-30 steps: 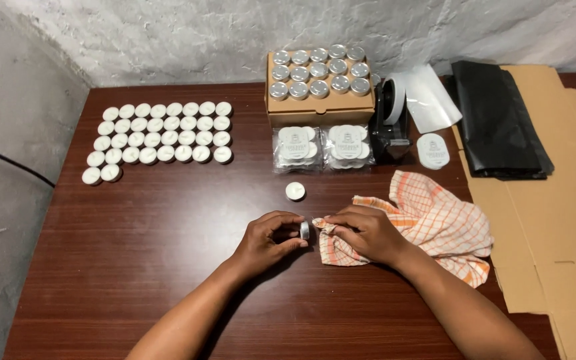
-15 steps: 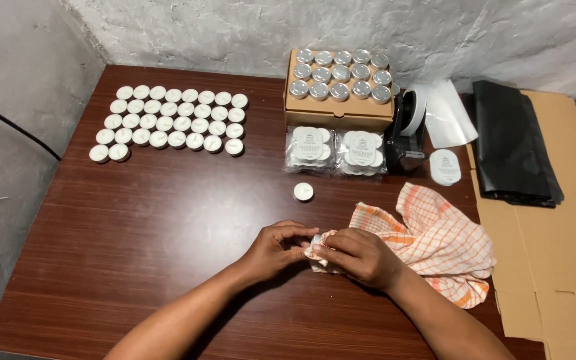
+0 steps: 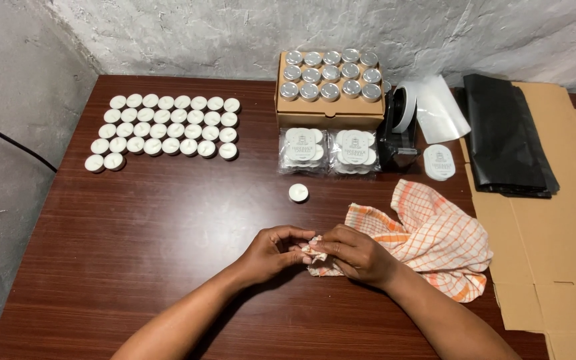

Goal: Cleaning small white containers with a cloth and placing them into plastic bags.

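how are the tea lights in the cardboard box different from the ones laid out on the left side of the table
The tea lights in the cardboard box look silver and metallic on top; the tea lights on the table's left show white tops. The boxed ones sit packed on a raised box; the left ones lie in open rows on the bare wooden table. The left group is larger. Both are small, round and arranged in rows.

Wooden table [image 3: 168, 227]: tealights [image 3: 161, 130], cloth [image 3: 428, 237], box [image 3: 330, 110].

Orange-checked cloth [image 3: 428, 233], crumpled on table
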